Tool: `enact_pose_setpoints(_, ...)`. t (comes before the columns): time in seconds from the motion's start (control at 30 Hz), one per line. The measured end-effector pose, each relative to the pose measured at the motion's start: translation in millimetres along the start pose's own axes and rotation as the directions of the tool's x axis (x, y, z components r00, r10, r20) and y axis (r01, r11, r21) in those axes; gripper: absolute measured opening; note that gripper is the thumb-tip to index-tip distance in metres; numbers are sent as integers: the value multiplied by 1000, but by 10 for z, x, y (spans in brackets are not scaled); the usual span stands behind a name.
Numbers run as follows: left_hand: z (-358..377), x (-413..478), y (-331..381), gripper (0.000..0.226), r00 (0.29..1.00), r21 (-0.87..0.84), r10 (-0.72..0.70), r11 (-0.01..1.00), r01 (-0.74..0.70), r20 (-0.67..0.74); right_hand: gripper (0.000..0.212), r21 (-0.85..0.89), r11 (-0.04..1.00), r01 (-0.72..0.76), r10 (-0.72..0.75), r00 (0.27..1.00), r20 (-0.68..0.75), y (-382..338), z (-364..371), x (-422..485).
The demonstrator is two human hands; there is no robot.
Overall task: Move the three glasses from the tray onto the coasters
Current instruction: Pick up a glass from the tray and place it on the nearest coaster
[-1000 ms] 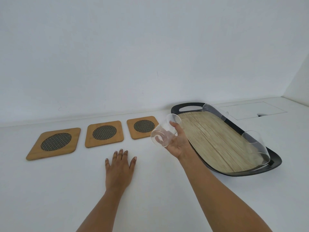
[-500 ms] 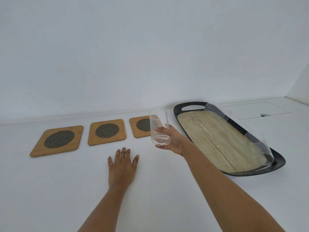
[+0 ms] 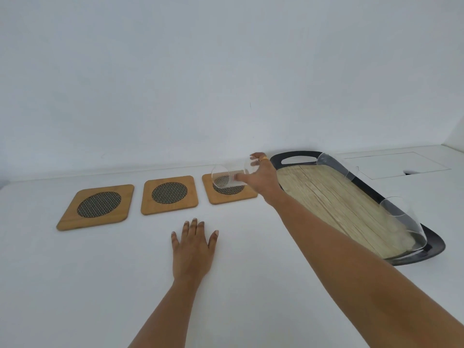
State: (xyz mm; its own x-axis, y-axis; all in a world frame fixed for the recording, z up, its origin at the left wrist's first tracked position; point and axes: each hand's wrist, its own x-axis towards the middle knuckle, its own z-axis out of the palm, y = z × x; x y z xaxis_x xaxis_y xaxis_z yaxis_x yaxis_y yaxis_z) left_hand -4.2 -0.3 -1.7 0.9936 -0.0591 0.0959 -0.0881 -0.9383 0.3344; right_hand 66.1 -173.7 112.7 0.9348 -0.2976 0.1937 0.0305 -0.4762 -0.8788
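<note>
My right hand (image 3: 262, 179) grips a clear glass (image 3: 229, 175), tilted with its mouth to the left, just over the right coaster (image 3: 229, 188). Whether the glass touches that coaster I cannot tell. Left of it lie the middle coaster (image 3: 169, 195) and the left coaster (image 3: 96, 207), both bare wooden squares with dark mesh centres. The black tray (image 3: 356, 209) with a wood-grain floor sits to the right. A second glass (image 3: 336, 167) is at its far edge and a third glass (image 3: 401, 224) at its near right end. My left hand (image 3: 192, 247) lies flat on the table, fingers spread.
The white table meets a white wall just behind the coasters. A flat white hatch panel (image 3: 394, 164) with a dark notch sits in the surface behind the tray. A side wall closes the far right corner.
My right hand carried the glass up and away from me, from in front of the tray to over the right coaster, tipping it sideways. My left hand stayed flat on the table.
</note>
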Motion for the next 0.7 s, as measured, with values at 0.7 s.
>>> enact_pose_setpoints(0.7, 66, 58, -48, 60, 1000, 27, -1, 1000, 1, 0, 68, -435, 888, 148, -74, 980, 182, 10, 511, 680)
